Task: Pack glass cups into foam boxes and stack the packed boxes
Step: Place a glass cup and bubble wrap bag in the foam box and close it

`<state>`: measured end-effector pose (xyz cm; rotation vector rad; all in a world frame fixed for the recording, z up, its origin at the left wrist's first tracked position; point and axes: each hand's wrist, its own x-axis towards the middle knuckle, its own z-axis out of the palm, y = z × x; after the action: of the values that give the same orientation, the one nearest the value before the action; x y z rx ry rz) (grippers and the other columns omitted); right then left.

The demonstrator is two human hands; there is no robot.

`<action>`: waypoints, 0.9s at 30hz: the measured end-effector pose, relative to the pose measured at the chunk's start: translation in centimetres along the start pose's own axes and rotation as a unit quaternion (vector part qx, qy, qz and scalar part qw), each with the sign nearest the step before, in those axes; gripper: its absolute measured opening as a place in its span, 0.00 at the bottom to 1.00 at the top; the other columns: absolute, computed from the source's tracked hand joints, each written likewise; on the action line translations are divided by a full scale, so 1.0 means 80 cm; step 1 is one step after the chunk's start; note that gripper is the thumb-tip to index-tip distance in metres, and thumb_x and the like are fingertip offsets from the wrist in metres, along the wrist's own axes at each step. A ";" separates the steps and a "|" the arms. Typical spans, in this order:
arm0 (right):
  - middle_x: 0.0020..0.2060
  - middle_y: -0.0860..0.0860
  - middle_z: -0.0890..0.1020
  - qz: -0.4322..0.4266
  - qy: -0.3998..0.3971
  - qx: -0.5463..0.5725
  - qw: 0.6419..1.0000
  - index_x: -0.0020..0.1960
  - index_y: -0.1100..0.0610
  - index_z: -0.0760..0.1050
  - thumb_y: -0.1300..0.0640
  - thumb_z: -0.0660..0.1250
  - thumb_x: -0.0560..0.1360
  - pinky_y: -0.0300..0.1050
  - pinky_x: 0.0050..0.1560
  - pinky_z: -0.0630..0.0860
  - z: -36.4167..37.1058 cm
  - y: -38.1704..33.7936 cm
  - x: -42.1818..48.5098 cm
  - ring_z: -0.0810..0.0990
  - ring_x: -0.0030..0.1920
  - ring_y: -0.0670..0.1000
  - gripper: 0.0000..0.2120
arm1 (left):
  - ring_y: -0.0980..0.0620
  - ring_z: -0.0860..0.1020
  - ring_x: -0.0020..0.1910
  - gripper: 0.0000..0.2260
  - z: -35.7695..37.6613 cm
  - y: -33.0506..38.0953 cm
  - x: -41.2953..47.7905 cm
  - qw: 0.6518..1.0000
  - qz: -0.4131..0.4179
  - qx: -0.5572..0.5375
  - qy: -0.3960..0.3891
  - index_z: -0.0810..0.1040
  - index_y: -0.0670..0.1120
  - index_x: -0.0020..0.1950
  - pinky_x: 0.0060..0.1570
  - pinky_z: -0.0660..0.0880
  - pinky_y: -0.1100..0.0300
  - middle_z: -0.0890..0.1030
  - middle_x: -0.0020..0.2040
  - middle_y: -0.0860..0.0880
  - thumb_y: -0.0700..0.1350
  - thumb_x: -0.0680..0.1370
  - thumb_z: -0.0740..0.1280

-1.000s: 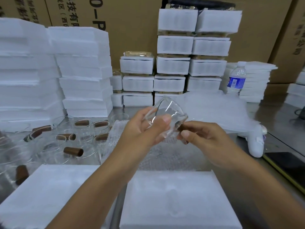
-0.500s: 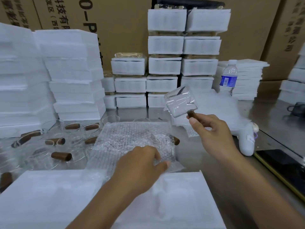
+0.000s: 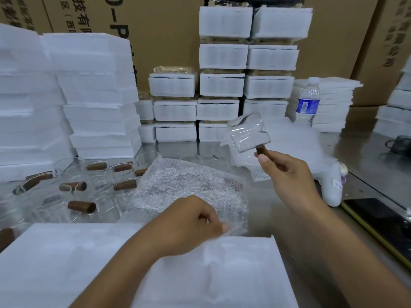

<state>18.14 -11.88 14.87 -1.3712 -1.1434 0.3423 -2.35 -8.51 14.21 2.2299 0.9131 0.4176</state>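
My right hand (image 3: 287, 174) holds a clear glass cup (image 3: 248, 133) up by its brown wooden handle, tilted, above the steel table. Lower down, my left hand (image 3: 195, 221) pinches the near edge of a bubble wrap bag (image 3: 189, 187) that lies flat on the table. Several more glass cups with wooden handles (image 3: 82, 206) lie at the left. Two white foam boxes (image 3: 213, 272) sit at the near edge, below my arms. Packed foam boxes (image 3: 222, 85) are stacked at the back.
Tall piles of foam pieces (image 3: 93, 96) fill the left. A water bottle (image 3: 308, 102) and a low foam pile stand back right. A white handheld device (image 3: 331, 187) and a dark phone (image 3: 382, 221) lie at the right. Cardboard cartons form the back wall.
My left hand let go of the cup and dropped to the bubble wrap bag, gripping its near edge. My right hand lifted the cup up and to the right by its handle.
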 end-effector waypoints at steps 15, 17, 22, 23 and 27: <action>0.38 0.33 0.82 -0.017 -0.034 0.086 0.996 0.47 0.42 0.79 0.53 0.63 0.77 0.30 0.48 0.74 -0.004 -0.009 -0.001 0.79 0.43 0.32 0.08 | 0.60 0.74 0.32 0.06 -0.021 0.010 -0.006 0.866 0.114 -0.319 0.367 0.81 0.55 0.34 0.34 0.71 0.73 0.78 0.32 0.56 0.54 0.61 0.74; 0.39 0.37 0.83 -0.039 -0.044 0.060 0.997 0.46 0.41 0.78 0.54 0.63 0.77 0.26 0.46 0.73 -0.006 -0.010 -0.001 0.79 0.43 0.33 0.09 | 0.59 0.76 0.35 0.06 -0.023 0.011 -0.007 0.851 0.130 -0.326 0.390 0.81 0.56 0.34 0.37 0.73 0.71 0.80 0.33 0.56 0.54 0.61 0.74; 0.42 0.46 0.73 -0.113 -0.029 -0.153 0.981 0.50 0.41 0.77 0.55 0.64 0.77 0.23 0.45 0.65 -0.007 -0.005 -0.002 0.74 0.46 0.40 0.09 | 0.59 0.77 0.37 0.06 -0.022 0.014 -0.009 0.836 0.155 -0.318 0.419 0.81 0.58 0.36 0.39 0.74 0.69 0.81 0.36 0.57 0.54 0.62 0.74; 0.41 0.45 0.71 -0.125 -0.024 -0.195 0.973 0.52 0.44 0.78 0.54 0.64 0.77 0.24 0.44 0.64 -0.007 -0.003 -0.003 0.72 0.45 0.42 0.08 | 0.59 0.77 0.38 0.06 -0.022 0.014 -0.009 0.839 0.159 -0.309 0.419 0.80 0.58 0.36 0.40 0.74 0.67 0.80 0.36 0.57 0.54 0.62 0.75; 0.39 0.45 0.68 -0.181 -0.037 -0.329 0.926 0.59 0.51 0.79 0.53 0.65 0.76 0.40 0.43 0.68 -0.005 -0.002 -0.007 0.71 0.43 0.49 0.13 | 0.58 0.76 0.43 0.06 -0.019 0.014 -0.010 0.864 0.189 -0.193 0.425 0.79 0.60 0.37 0.47 0.70 0.66 0.79 0.40 0.57 0.54 0.65 0.76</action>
<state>18.13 -12.58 14.84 -1.6792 -1.6293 -0.2928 -3.16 -8.97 16.03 1.8039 0.6833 1.7018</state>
